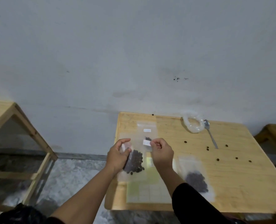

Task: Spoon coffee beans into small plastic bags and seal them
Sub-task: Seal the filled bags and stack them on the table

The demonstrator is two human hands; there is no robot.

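A pale wooden table (231, 183) carries a flat stack of empty plastic bags (147, 191) near its front edge, a filled bag of coffee beans (197, 179) just right of that, and a rolled clear bag (193, 122) with a metal spoon (210, 133) near the back. Above the table's left side, the left hand (118, 156) and right hand (162, 152) each pinch a top corner of a small bag of coffee beans (134, 160). Loose beans (218, 159) lie scattered at right.

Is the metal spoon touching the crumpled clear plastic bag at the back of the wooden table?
Cannot tell. In the head view the metal spoon has its bowl right at the edge of the crumpled clear plastic bag; no gap shows, but contact isn't plain either.
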